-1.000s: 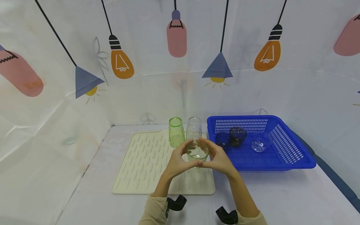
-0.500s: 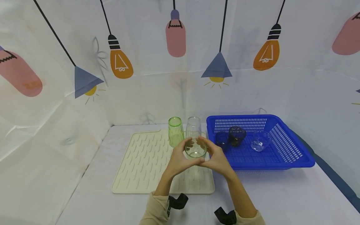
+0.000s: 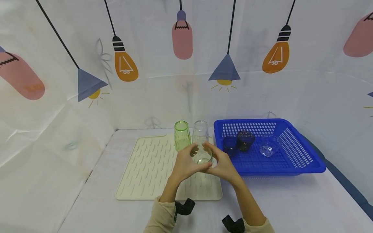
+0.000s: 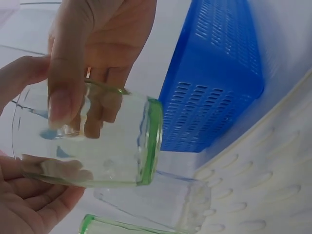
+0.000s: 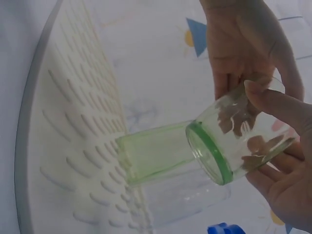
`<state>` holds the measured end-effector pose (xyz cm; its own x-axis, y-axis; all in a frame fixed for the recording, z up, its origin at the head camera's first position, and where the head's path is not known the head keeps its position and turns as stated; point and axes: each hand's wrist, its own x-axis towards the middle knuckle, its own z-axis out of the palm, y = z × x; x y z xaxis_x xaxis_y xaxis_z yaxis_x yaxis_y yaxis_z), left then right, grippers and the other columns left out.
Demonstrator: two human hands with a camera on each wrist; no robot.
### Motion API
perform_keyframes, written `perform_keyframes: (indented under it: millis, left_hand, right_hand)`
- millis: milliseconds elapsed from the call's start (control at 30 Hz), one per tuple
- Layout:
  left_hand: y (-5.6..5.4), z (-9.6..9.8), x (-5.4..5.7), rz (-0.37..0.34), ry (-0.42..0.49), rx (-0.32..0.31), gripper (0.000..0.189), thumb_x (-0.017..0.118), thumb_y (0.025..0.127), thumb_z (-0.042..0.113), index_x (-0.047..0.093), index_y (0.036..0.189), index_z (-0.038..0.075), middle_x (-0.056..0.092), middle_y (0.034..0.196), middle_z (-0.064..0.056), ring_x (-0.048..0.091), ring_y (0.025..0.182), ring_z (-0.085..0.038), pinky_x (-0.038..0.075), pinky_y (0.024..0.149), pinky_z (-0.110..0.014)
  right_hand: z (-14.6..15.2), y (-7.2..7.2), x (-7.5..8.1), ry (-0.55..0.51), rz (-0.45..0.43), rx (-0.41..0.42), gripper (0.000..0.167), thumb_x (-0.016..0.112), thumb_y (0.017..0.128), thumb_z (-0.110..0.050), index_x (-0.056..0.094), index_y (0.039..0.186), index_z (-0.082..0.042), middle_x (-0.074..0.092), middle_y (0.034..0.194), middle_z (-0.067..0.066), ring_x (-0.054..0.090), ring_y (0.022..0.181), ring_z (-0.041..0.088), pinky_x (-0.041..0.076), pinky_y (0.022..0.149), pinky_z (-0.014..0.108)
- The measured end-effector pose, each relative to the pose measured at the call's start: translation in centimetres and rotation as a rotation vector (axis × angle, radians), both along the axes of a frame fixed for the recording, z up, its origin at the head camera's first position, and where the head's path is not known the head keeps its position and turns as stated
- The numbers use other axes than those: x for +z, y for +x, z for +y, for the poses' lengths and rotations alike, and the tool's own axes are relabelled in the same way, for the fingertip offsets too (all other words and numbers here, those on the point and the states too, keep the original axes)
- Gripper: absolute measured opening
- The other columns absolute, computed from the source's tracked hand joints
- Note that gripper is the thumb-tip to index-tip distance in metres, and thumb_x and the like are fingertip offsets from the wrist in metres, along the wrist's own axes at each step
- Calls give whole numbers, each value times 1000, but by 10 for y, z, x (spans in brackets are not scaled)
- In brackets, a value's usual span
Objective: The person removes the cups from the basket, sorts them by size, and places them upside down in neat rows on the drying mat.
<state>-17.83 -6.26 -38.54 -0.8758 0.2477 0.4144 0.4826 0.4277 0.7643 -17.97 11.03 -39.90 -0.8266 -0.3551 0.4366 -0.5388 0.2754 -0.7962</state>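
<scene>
Both hands hold a clear drinking glass (image 3: 203,155) with a faint green tint, above the front right part of the cream ridged mat (image 3: 145,174). My left hand (image 3: 186,163) curls round its left side and my right hand (image 3: 222,163) round its right, thumbs meeting in front. In the left wrist view, the glass's thick green end (image 4: 153,141) points towards the mat. The right wrist view shows the same glass (image 5: 234,131) tilted, with fingers visible through its wall. Behind the hands, a green tumbler (image 3: 182,137) and a taller clear tumbler (image 3: 201,132) stand on the mat.
A blue perforated basket (image 3: 279,170) sits right of the mat, its wall close to my right hand. Inside are a dark blue glass (image 3: 230,146), a dark smoky glass (image 3: 245,140) and a clear glass (image 3: 269,145). A patterned curtain (image 3: 163,97) hangs behind the table.
The held glass has shifted slightly left and changed its tilt between the hands. Both hands stay round it, and the tumblers and basket keep their places.
</scene>
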Motion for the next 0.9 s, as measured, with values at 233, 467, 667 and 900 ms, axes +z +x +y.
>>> perform_keyframes:
  millis: [233, 467, 667, 900]
  left_hand:
    - [5, -6, 1, -68, 216, -17, 66, 82, 70, 14, 53, 125, -9, 64, 111, -20, 63, 99, -33, 53, 86, -41]
    - [-1, -14, -15, -227, 531, -100, 68, 78, 74, 3, 43, 131, -11, 56, 123, -24, 55, 115, -39, 44, 102, -36]
    - [-3, -17, -22, -298, 713, -140, 68, 76, 73, -4, 40, 130, -13, 48, 127, -32, 48, 120, -45, 43, 103, -36]
    - [-2, -18, -23, -374, 829, -163, 69, 75, 71, -8, 38, 128, -14, 49, 125, -24, 52, 118, -30, 42, 104, -34]
  right_hand:
    - [12, 3, 0, 32, -31, -18, 92, 84, 68, -11, 33, 143, 3, 43, 141, 22, 45, 127, 38, 40, 102, 48]
    - [23, 3, -4, 7, -119, -26, 94, 84, 70, -16, 30, 145, 0, 42, 143, 20, 43, 129, 37, 39, 102, 50]
    - [25, -1, -7, -74, -160, 10, 87, 80, 73, -8, 30, 144, 4, 41, 142, 23, 42, 129, 38, 37, 105, 42]
    - [19, -5, -11, -182, -255, 84, 79, 75, 78, -4, 30, 142, 8, 40, 141, 27, 42, 128, 42, 37, 104, 42]
